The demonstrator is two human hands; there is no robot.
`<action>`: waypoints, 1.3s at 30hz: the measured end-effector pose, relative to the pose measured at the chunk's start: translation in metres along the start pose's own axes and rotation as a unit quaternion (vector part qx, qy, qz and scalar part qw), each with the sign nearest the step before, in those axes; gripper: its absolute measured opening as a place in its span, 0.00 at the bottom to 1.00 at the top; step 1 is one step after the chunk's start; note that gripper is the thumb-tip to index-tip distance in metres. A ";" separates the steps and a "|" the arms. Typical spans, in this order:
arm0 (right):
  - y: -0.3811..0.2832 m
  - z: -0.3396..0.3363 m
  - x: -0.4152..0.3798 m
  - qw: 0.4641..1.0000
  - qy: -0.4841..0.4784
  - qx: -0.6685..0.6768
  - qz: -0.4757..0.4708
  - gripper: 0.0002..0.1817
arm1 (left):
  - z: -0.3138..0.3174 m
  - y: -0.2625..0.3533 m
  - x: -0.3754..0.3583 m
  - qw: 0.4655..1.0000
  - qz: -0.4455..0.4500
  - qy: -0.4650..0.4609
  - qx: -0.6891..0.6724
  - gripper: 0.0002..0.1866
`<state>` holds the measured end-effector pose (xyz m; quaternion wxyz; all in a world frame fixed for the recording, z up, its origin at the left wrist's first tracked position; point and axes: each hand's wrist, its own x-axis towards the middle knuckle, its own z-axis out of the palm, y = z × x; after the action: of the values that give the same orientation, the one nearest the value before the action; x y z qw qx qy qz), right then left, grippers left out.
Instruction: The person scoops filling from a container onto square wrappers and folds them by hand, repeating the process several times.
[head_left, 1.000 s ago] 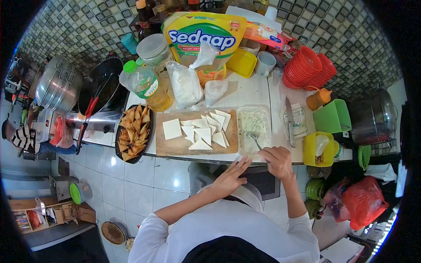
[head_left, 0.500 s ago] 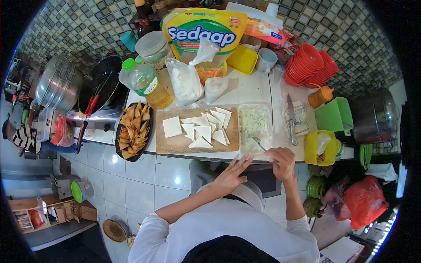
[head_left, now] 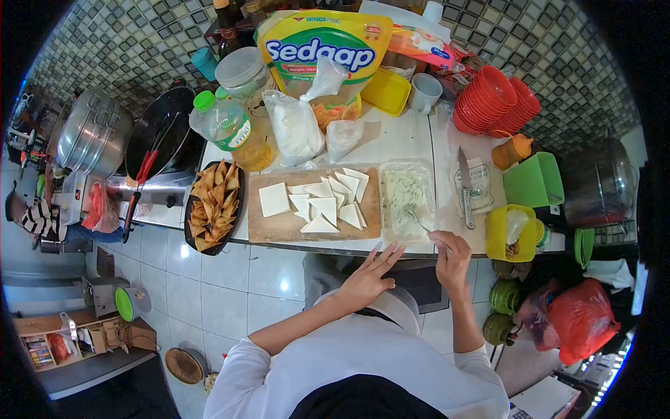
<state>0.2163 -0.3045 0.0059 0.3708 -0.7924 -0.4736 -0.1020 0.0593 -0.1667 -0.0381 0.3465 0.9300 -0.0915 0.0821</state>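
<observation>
My right hand (head_left: 453, 257) is closed on the handle of a metal spoon (head_left: 417, 221), whose bowl dips into a pale, green-flecked mixture in a clear rectangular container (head_left: 407, 199). Near the counter's front edge, my left hand (head_left: 368, 279) has its fingers spread and holds nothing. Left of the container lies a wooden cutting board (head_left: 279, 229) with a white square sheet (head_left: 274, 200) and several folded white triangles (head_left: 323, 209) on it. A black tray (head_left: 190, 236) of browned triangular pieces (head_left: 213, 206) stands further left.
A knife (head_left: 465, 188) lies right of the container, beside a yellow tub (head_left: 509, 234) and green container (head_left: 534, 180). Behind are an oil bottle (head_left: 237, 136), powder bags (head_left: 293, 129) and red bowls (head_left: 484, 101). A wok (head_left: 160, 133) stands at left.
My right hand and the spoon have shifted slightly, with the spoon bowl a little higher and further right in the mixture. My left hand stays nearly in place.
</observation>
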 end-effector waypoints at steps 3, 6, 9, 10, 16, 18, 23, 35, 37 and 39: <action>0.000 0.005 -0.004 0.999 0.038 0.014 0.031 0.10 | -0.001 0.001 0.000 1.000 -0.003 -0.008 -0.005 0.06; 0.000 0.005 -0.004 1.000 0.012 0.007 0.016 0.10 | 0.000 0.000 0.001 1.000 -0.002 -0.010 0.002 0.06; -0.001 0.003 -0.009 0.999 -0.012 0.036 0.000 0.08 | 0.003 -0.001 0.000 1.000 -0.002 0.002 -0.008 0.06; 0.002 0.004 -0.012 0.993 -0.008 0.082 0.088 0.05 | 0.001 0.000 0.000 1.000 -0.001 0.002 -0.007 0.06; 0.028 0.016 -0.017 0.858 0.098 0.342 0.369 0.14 | -0.007 0.007 0.001 0.984 0.001 0.066 -0.163 0.05; 0.033 0.015 -0.016 0.806 0.142 0.414 0.398 0.16 | -0.017 0.013 -0.001 0.969 -0.018 0.180 -0.166 0.06; 0.024 -0.005 -0.001 0.753 0.252 0.465 0.391 0.14 | -0.021 0.007 0.003 0.773 -0.284 0.213 -0.526 0.09; -0.017 -0.030 0.015 0.882 0.192 0.351 0.249 0.14 | -0.049 0.009 0.048 0.653 -0.265 0.221 -0.674 0.19; -0.025 -0.032 0.015 0.915 0.174 0.310 0.193 0.14 | -0.047 0.007 0.049 0.665 -0.265 0.213 -0.665 0.20; -0.026 -0.034 0.016 0.941 0.154 0.268 0.136 0.14 | -0.047 0.005 0.049 0.676 -0.264 0.206 -0.656 0.21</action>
<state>0.2099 -0.3097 0.0509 0.6480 -0.6951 -0.3085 -0.0408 0.1017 -0.1453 0.0108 0.8849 0.4091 0.2013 0.0952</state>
